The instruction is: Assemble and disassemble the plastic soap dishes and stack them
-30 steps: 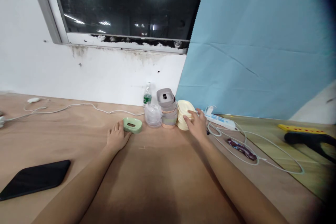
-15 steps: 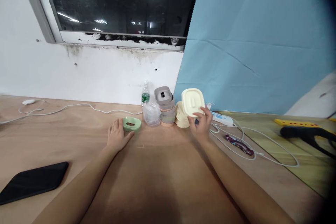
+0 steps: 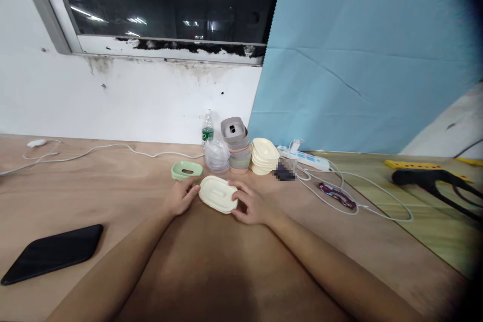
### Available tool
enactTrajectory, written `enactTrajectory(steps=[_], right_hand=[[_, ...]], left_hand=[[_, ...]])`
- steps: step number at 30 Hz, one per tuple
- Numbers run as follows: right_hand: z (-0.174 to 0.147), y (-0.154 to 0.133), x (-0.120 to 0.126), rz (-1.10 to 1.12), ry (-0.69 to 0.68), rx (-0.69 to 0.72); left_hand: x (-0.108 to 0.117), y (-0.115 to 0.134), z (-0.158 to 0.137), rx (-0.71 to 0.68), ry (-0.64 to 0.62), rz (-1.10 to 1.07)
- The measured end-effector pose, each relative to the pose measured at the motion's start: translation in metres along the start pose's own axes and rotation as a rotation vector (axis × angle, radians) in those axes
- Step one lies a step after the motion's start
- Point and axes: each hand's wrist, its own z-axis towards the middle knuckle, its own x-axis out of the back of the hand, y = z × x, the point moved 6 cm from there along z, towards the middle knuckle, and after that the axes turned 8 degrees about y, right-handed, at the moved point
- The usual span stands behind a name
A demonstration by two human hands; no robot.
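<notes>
Moved since half a second ago: cream soap dish (image 3: 218, 194), then raised beside the stacks in the right hand (image 3: 252, 205), now low over the wooden table (image 3: 94, 186), in front of the stacks.

Cream soap dish: oval, held between both hands; right hand's fingers curl loosely round its right end, left hand (image 3: 181, 198) touches its left end with fingertips, fingers slightly bent.

Green soap dish (image 3: 186, 170): just behind and left of the cream dish, apart from the left hand.

Clear stack (image 3: 217, 157), grey stack (image 3: 237, 145), cream stack (image 3: 264, 156): in a row behind the cream dish.

Bottle (image 3: 207, 128): behind the clear stack.

Power strip (image 3: 305, 159): right of the cream stack.

Black phone (image 3: 53, 252): well left of the cream dish.
</notes>
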Motion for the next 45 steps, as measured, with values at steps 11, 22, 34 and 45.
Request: enactTrajectory(steps=[11, 22, 34, 45], right_hand=[[-0.001, 0.015, -0.010, 0.039, -0.154, -0.155], [-0.002, 0.032, -0.007, -0.053, -0.123, -0.249], [-0.002, 0.033, -0.006, -0.076, -0.144, -0.127], [-0.005, 0.042, 0.001, -0.121, -0.086, -0.241]], left_hand=[[0.008, -0.009, 0.008, -0.010, 0.143, 0.196], [0.018, -0.052, 0.010, 0.236, 0.148, 0.581], [0.009, -0.065, 0.012, 0.233, 0.072, 0.414], [0.030, 0.005, 0.004, 0.001, 0.317, 0.521]])
